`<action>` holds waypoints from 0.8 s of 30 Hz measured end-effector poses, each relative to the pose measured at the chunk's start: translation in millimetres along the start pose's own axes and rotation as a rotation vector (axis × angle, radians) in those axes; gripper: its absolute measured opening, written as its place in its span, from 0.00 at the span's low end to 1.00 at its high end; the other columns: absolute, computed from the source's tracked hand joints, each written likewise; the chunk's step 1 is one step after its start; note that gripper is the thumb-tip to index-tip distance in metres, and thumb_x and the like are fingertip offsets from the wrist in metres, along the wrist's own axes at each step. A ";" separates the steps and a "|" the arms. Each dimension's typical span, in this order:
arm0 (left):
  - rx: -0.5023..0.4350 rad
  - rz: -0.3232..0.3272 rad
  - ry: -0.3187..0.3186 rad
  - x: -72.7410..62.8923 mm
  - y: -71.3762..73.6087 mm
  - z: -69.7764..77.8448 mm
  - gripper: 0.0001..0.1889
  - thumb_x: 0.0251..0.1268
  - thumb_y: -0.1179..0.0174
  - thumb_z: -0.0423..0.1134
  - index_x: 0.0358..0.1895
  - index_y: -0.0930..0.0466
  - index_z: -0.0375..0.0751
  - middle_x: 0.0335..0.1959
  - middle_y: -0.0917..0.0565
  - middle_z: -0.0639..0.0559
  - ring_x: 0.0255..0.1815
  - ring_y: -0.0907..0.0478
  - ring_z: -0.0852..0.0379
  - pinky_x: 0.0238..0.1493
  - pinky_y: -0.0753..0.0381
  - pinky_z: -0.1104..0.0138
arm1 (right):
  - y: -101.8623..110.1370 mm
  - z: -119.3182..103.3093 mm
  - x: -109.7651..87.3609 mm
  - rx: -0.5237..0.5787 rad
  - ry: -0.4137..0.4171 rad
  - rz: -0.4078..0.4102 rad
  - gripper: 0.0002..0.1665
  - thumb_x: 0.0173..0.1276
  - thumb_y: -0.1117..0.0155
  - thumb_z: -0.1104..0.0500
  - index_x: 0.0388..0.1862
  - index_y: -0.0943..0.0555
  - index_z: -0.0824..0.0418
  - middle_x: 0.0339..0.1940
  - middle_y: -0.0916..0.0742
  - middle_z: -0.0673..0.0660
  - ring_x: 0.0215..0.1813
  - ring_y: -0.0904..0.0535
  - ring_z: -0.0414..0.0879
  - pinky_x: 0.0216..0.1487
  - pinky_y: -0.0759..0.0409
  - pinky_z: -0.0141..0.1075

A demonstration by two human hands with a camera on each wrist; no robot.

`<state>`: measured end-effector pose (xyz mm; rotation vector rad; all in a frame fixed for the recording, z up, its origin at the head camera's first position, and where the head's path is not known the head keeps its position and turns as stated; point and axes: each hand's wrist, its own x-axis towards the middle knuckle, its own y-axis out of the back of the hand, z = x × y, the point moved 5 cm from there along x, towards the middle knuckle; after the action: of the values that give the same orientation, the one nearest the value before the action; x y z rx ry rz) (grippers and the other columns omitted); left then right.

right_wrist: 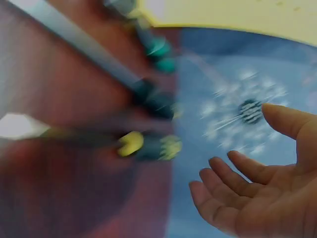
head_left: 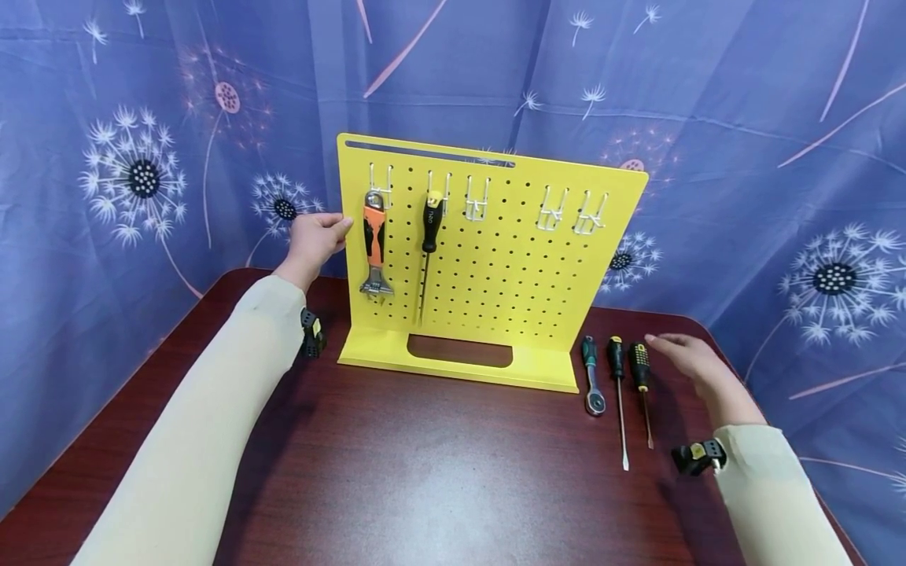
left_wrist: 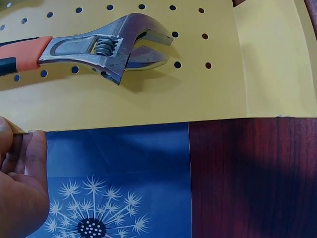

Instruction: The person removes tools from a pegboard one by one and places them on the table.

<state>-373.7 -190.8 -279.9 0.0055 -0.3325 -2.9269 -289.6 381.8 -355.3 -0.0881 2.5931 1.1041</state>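
My left hand (head_left: pixel 314 244) pinches the left edge of a yellow pegboard (head_left: pixel 481 295) between thumb and fingers. Close beside it hangs an adjustable wrench (head_left: pixel 374 236) with orange and black grips, jaw end down. A black screwdriver (head_left: pixel 431 224) with a yellow cap hangs to its right, tip down. On the table to the board's right lie a green-handled ratchet wrench (head_left: pixel 591 365), a long flathead screwdriver (head_left: pixel 616 362) and a shorter one with a yellow-dotted handle (head_left: pixel 640 364). Beside that shorter screwdriver hovers my right hand (head_left: pixel 690 362), fingers spread and holding nothing; the right wrist view is blurred.
Several white wire hooks (head_left: pixel 476 209) are fixed along the board's upper part, some with no tool on them. The board stands on a folded yellow base (head_left: pixel 382 354) on a dark red wood table (head_left: pixel 439 464). A blue dandelion-print curtain (head_left: pixel 453 71) hangs behind.
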 end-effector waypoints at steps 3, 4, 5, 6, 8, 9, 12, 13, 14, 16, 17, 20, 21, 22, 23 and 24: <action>0.005 0.002 0.000 0.2 0.3 -0.6 0.22 0.80 0.46 0.39 0.72 0.28 0.36 0.76 0.29 0.39 0.75 0.28 0.47 0.73 0.21 0.60 | 4.7 -22.0 -7.0 0.026 0.056 0.069 0.49 0.82 0.62 0.37 0.82 0.53 0.74 0.81 0.47 0.80 0.79 0.47 0.78 0.74 0.34 0.70; 0.006 0.001 0.000 0.3 0.3 -0.8 0.22 0.80 0.46 0.39 0.72 0.27 0.36 0.76 0.29 0.39 0.75 0.28 0.46 0.73 0.21 0.60 | 4.7 -29.9 -9.4 0.040 0.082 0.091 0.49 0.82 0.61 0.37 0.82 0.52 0.73 0.81 0.46 0.79 0.78 0.45 0.76 0.72 0.31 0.67; 0.009 0.001 -0.001 0.3 0.3 -0.8 0.22 0.80 0.46 0.39 0.72 0.27 0.36 0.76 0.29 0.39 0.75 0.27 0.46 0.73 0.21 0.60 | 3.7 -37.9 -11.8 0.055 0.111 0.115 0.49 0.82 0.60 0.37 0.82 0.52 0.73 0.81 0.44 0.79 0.78 0.42 0.75 0.69 0.27 0.63; 0.012 0.000 -0.001 0.5 0.3 -1.0 0.22 0.80 0.46 0.39 0.72 0.27 0.36 0.76 0.29 0.39 0.75 0.27 0.46 0.73 0.21 0.60 | 2.1 -45.7 -14.4 0.075 0.137 0.132 0.48 0.82 0.59 0.37 0.83 0.52 0.72 0.81 0.43 0.79 0.77 0.41 0.73 0.68 0.25 0.60; 0.015 0.002 0.001 0.7 0.5 -1.4 0.22 0.80 0.46 0.40 0.71 0.27 0.36 0.76 0.29 0.40 0.75 0.27 0.47 0.73 0.21 0.60 | -2.9 -61.1 -19.2 0.096 0.198 0.163 0.47 0.82 0.57 0.39 0.83 0.51 0.71 0.80 0.41 0.78 0.76 0.38 0.71 0.65 0.24 0.56; 0.015 0.003 0.000 0.9 0.7 -1.5 0.22 0.80 0.46 0.40 0.71 0.27 0.36 0.76 0.28 0.40 0.75 0.27 0.47 0.73 0.21 0.60 | -6.1 -68.8 -21.7 0.103 0.229 0.179 0.47 0.82 0.55 0.39 0.83 0.50 0.71 0.80 0.40 0.78 0.76 0.38 0.71 0.66 0.24 0.55; 0.007 0.005 0.002 1.3 0.9 -1.9 0.22 0.80 0.46 0.39 0.71 0.27 0.36 0.76 0.28 0.40 0.75 0.28 0.47 0.73 0.21 0.60 | -16.7 -90.4 -29.5 0.108 0.307 0.202 0.46 0.82 0.51 0.41 0.84 0.49 0.68 0.80 0.38 0.76 0.78 0.39 0.71 0.71 0.28 0.62; 0.007 0.004 0.001 1.3 0.8 -2.0 0.22 0.80 0.46 0.40 0.71 0.27 0.36 0.76 0.28 0.40 0.75 0.28 0.47 0.73 0.21 0.60 | -20.5 -97.1 -32.2 0.102 0.327 0.203 0.46 0.81 0.50 0.41 0.84 0.48 0.66 0.80 0.37 0.75 0.78 0.39 0.70 0.72 0.29 0.63; 0.008 0.002 0.000 1.2 0.4 -2.0 0.22 0.80 0.46 0.40 0.71 0.26 0.36 0.76 0.28 0.40 0.75 0.28 0.47 0.73 0.21 0.59 | -24.4 -103.6 -35.0 0.097 0.345 0.201 0.45 0.81 0.49 0.41 0.84 0.48 0.65 0.80 0.37 0.74 0.78 0.39 0.69 0.72 0.30 0.63; 0.012 -0.001 -0.002 1.2 -0.7 -2.1 0.22 0.80 0.46 0.40 0.71 0.26 0.36 0.75 0.28 0.40 0.75 0.27 0.47 0.73 0.21 0.59 | -32.3 -116.2 -39.5 0.113 0.379 0.178 0.45 0.80 0.47 0.42 0.84 0.48 0.63 0.81 0.36 0.72 0.80 0.40 0.69 0.75 0.32 0.64; 0.016 -0.002 -0.003 0.6 -1.2 -1.6 0.22 0.80 0.46 0.40 0.71 0.26 0.36 0.75 0.27 0.40 0.74 0.27 0.47 0.73 0.21 0.59 | -36.7 -122.5 -41.0 0.123 0.397 0.164 0.45 0.80 0.46 0.43 0.84 0.48 0.62 0.81 0.35 0.71 0.80 0.40 0.68 0.75 0.32 0.64; 0.017 -0.003 -0.003 -0.4 -1.9 -0.1 0.22 0.80 0.46 0.41 0.71 0.26 0.36 0.75 0.27 0.40 0.74 0.27 0.47 0.73 0.21 0.59 | -51.8 -142.4 -42.7 0.206 0.452 0.085 0.43 0.80 0.44 0.48 0.85 0.48 0.61 0.81 0.35 0.68 0.80 0.39 0.64 0.77 0.30 0.54; 0.012 -0.002 -0.001 -0.6 -1.7 0.5 0.22 0.80 0.46 0.40 0.71 0.26 0.35 0.75 0.27 0.40 0.74 0.27 0.47 0.74 0.22 0.59 | -57.5 -149.1 -42.2 0.248 0.467 0.048 0.42 0.81 0.44 0.50 0.85 0.49 0.61 0.81 0.35 0.68 0.80 0.38 0.63 0.77 0.29 0.50; 0.008 -0.004 -0.001 -0.8 -1.3 0.9 0.22 0.81 0.46 0.40 0.71 0.26 0.35 0.75 0.28 0.39 0.75 0.27 0.47 0.74 0.22 0.59 | -63.4 -155.8 -41.3 0.286 0.479 0.011 0.42 0.81 0.45 0.51 0.85 0.49 0.61 0.82 0.35 0.67 0.80 0.38 0.62 0.77 0.28 0.47; 0.006 -0.004 -0.001 -0.9 -0.9 1.2 0.22 0.81 0.47 0.39 0.71 0.27 0.35 0.76 0.28 0.39 0.75 0.28 0.46 0.74 0.22 0.59 | -69.8 -162.2 -39.8 0.329 0.485 -0.025 0.41 0.81 0.45 0.53 0.85 0.50 0.61 0.82 0.36 0.66 0.80 0.37 0.61 0.77 0.28 0.46; 0.002 -0.004 0.000 -0.7 -0.5 1.2 0.22 0.81 0.47 0.39 0.71 0.27 0.34 0.76 0.29 0.39 0.75 0.28 0.46 0.74 0.22 0.60 | -75.9 -168.6 -38.2 0.365 0.493 -0.056 0.41 0.81 0.46 0.54 0.85 0.49 0.60 0.82 0.36 0.66 0.80 0.37 0.61 0.78 0.28 0.45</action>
<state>-373.2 -189.9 -278.8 0.0058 -0.3363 -2.9307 -284.8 206.2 -286.2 -0.3876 3.1592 0.6288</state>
